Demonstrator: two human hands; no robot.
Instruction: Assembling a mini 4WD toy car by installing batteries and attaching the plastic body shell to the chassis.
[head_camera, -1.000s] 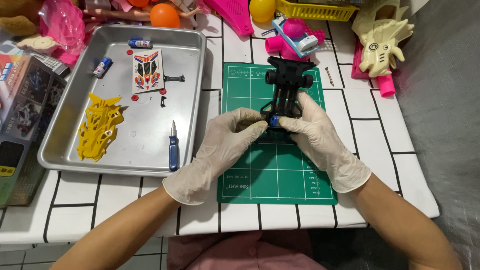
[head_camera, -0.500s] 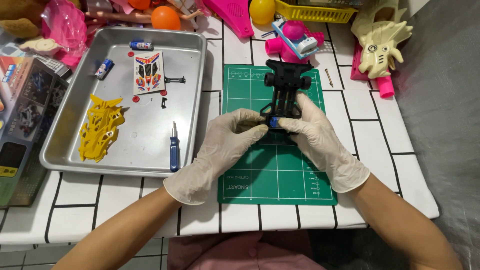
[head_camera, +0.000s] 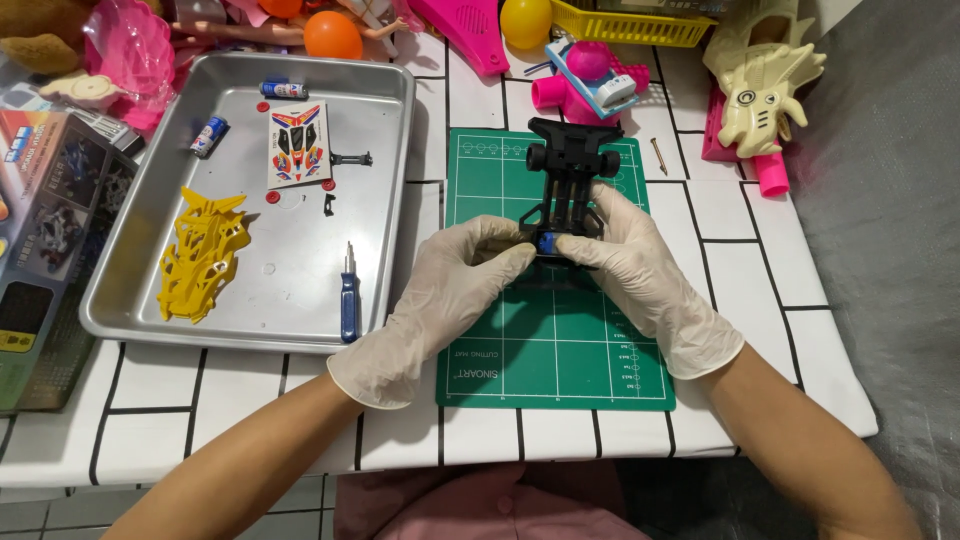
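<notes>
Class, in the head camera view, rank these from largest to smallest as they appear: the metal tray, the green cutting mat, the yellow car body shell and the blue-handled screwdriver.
1. metal tray
2. green cutting mat
3. yellow car body shell
4. blue-handled screwdriver

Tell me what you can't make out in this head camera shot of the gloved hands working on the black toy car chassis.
- Near end of the black chassis: covered by the left hand and right hand.
- Small blue part: mostly hidden between the fingertips; its shape is unclear.
- Cardboard box: cut off by the left edge.
- Tiny red and black pieces in the metal tray: too small to identify.
</notes>
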